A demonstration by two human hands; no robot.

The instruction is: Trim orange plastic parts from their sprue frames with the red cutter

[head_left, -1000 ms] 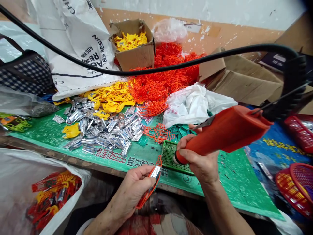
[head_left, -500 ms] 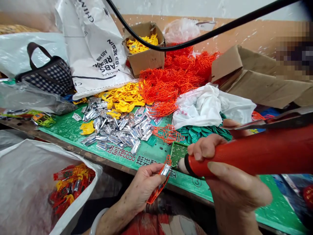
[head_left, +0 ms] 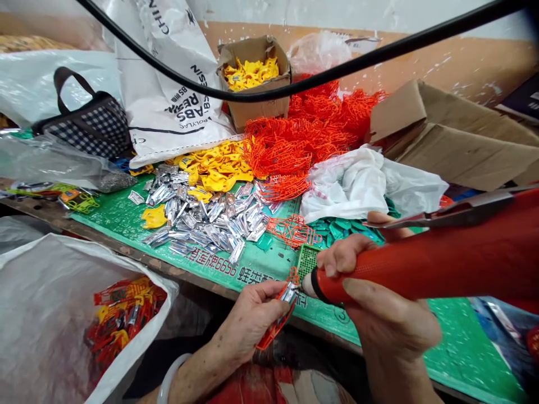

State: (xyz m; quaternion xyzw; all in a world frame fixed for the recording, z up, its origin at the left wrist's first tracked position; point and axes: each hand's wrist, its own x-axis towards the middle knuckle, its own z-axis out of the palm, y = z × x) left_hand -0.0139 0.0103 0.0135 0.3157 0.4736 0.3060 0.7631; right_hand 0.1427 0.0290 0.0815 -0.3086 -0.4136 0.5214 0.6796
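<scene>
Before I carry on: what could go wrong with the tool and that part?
The tip of the red tool in the right hand is close to the fingers of the left hand; a slip could hurt them. The orange-red frame is pinched in that hand, so it might twist. The silver plate could shift if pressed unevenly.
</scene>
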